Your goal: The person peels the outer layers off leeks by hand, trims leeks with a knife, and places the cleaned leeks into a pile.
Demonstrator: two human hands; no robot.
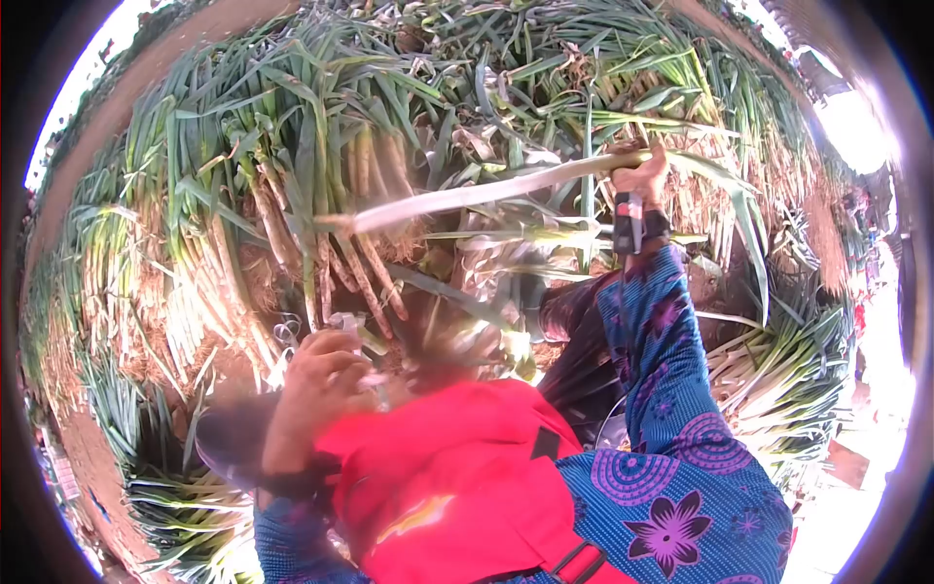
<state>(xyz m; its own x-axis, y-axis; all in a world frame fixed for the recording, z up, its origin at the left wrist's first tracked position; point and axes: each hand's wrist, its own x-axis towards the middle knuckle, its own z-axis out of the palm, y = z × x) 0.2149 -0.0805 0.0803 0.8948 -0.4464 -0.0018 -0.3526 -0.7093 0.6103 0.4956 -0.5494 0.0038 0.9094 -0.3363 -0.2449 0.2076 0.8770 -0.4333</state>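
Note:
A long leek [486, 193] with a white stem lies nearly level across the upper middle, its root end to the left and its green leaves drooping at the right. My right hand [642, 177] grips it near the leaves, with a dark device strapped at the wrist. Lower left, my left hand [329, 368] is curled beside my chest, blurred by motion. Something small and pale shows at its fingers, too unclear to name. The leek's root end is above my left hand, apart from it.
Heaps of leeks [224, 146] spread across the back and left. More leeks [778, 375] lie at the right, and another bundle [195, 516] is at the lower left. A red garment [457, 477] covers my front over patterned blue cloth [671, 526].

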